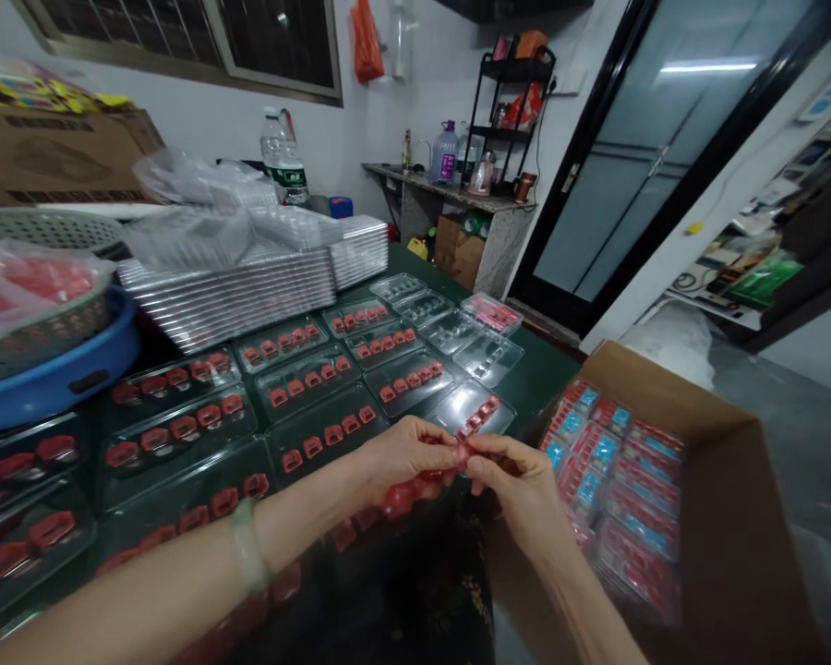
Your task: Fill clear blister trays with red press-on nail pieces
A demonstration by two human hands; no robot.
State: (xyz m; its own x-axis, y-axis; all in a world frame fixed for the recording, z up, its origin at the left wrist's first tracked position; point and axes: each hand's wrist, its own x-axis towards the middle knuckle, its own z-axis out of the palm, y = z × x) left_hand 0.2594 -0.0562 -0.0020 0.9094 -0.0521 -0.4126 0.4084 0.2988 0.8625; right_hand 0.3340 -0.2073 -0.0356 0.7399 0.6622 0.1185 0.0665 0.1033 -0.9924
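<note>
My left hand and my right hand meet at the table's front edge, fingertips pinching a small red plastic piece between them. More shiny red pieces show under the left hand's fingers, blurred, seemingly cupped in the palm. Just beyond the hands lies a clear plastic tray with a row of red pieces in it. Similar trays with red pieces in rows cover the table to the left, such as the tray beside my left hand. A pale green bangle circles my left wrist.
An open cardboard box with red and blue packs stands at the right. Stacked clear trays sit at the back. On the left, a basket holding bagged red pieces rests in a blue basin. Trays without red pieces lie farther back.
</note>
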